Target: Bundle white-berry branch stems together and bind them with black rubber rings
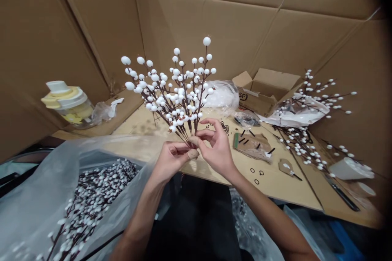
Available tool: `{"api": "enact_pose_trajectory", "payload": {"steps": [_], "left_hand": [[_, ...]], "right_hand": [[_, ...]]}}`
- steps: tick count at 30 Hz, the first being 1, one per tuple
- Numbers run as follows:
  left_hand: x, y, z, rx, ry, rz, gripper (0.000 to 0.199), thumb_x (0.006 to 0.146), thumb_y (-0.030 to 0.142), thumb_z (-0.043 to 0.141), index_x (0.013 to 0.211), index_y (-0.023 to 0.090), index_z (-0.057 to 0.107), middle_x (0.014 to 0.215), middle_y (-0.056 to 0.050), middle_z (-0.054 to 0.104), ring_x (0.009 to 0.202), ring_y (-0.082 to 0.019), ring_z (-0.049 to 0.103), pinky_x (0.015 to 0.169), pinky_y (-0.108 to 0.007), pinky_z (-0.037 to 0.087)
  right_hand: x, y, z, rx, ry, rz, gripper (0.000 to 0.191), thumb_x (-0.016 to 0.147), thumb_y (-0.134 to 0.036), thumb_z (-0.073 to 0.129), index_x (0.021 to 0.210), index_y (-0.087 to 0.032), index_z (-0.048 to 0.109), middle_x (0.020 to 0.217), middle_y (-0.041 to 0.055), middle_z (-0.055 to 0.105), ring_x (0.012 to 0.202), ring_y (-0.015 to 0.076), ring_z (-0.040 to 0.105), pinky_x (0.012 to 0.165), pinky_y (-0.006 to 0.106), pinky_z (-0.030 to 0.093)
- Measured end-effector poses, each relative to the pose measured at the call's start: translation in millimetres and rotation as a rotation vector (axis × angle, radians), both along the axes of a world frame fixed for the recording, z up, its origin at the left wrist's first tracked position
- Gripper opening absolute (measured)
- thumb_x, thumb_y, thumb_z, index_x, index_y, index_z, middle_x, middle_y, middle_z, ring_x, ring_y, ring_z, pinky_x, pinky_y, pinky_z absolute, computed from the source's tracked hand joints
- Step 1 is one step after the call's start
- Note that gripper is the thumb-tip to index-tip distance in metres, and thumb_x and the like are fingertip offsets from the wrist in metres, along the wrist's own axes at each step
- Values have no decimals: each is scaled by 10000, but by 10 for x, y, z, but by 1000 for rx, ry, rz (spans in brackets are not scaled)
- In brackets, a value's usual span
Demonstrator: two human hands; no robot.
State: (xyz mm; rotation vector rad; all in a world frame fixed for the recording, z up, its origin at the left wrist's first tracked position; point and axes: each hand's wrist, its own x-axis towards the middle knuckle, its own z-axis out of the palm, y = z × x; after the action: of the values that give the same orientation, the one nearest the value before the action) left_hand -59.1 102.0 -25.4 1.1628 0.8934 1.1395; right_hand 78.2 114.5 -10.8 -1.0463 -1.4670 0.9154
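Observation:
A fanned bunch of white-berry stems (180, 98) stands upright over the front of the table, its thin brown stalks drawn together at the bottom. My left hand (176, 157) pinches the stalk ends from the left, thumb and fingers closed on them. From the right, my right hand (214, 147) grips the same stalks between thumb and fingers, slightly above the left fingertips. Fingertips of both hands nearly meet there. Whether anything small is wrapped round the stalks is hidden by the fingers.
An open plastic bag (73, 159) full of berry stems lies at the lower left. A lidded jug (69, 104) stands at the left. Right of my hands are black rings (256, 182), a cardboard scrap (254, 147), a box (260, 100), more stems (306, 147) and a knife (343, 193).

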Motion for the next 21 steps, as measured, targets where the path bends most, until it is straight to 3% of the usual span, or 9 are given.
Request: {"api": "enact_pose_trajectory", "payload": {"steps": [6, 10, 12, 14, 17, 21], "left_hand": [[-124, -8, -70, -10, -37, 21, 248, 570, 210, 811, 791, 114, 757, 731, -75, 704, 679, -159, 620, 661, -202, 475], [-323, -38, -104, -46, -126, 119, 215, 568, 223, 816, 751, 130, 753, 724, -65, 704, 664, -142, 630, 653, -192, 494], [-460, -57, -99, -58, -153, 200, 219, 548, 227, 828, 735, 140, 752, 704, -58, 702, 636, -128, 632, 636, -180, 506], [-594, -77, -81, -54, -165, 288, 234, 528, 231, 840, 727, 145, 753, 682, -55, 700, 618, -116, 635, 626, -160, 509], [-745, -105, -48, -38, -183, 394, 236, 501, 236, 854, 689, 144, 747, 649, -48, 693, 592, -102, 633, 603, -132, 503], [-826, -136, -40, -36, -198, 414, 224, 516, 224, 849, 695, 142, 743, 679, -47, 701, 601, -101, 639, 612, -133, 509]], "right_hand": [[-158, 27, -80, 48, -51, 32, 386, 749, -186, 588, 1080, -187, 390, 770, -6, 585, 734, 93, 600, 716, 196, 493], [-312, 194, -44, -68, 83, 265, 432, 732, -232, 634, 1080, -182, 382, 794, -1, 598, 743, 94, 605, 721, 199, 507], [-381, 422, -35, -237, 92, 372, 372, 773, -264, 614, 1066, -161, 409, 796, 8, 603, 718, 87, 603, 714, 201, 514], [-437, 737, -68, -367, 25, 300, 211, 867, -274, 509, 1007, -124, 459, 776, 16, 595, 667, 62, 582, 680, 175, 503], [-518, 1222, -193, -439, -81, 150, 184, 898, -263, 503, 897, -79, 509, 668, -9, 530, 534, 17, 476, 540, 115, 412], [-684, 1586, -350, -616, -234, 167, 208, 886, -227, 559, 787, -47, 525, 615, -31, 460, 504, -2, 402, 487, 96, 361]]}}
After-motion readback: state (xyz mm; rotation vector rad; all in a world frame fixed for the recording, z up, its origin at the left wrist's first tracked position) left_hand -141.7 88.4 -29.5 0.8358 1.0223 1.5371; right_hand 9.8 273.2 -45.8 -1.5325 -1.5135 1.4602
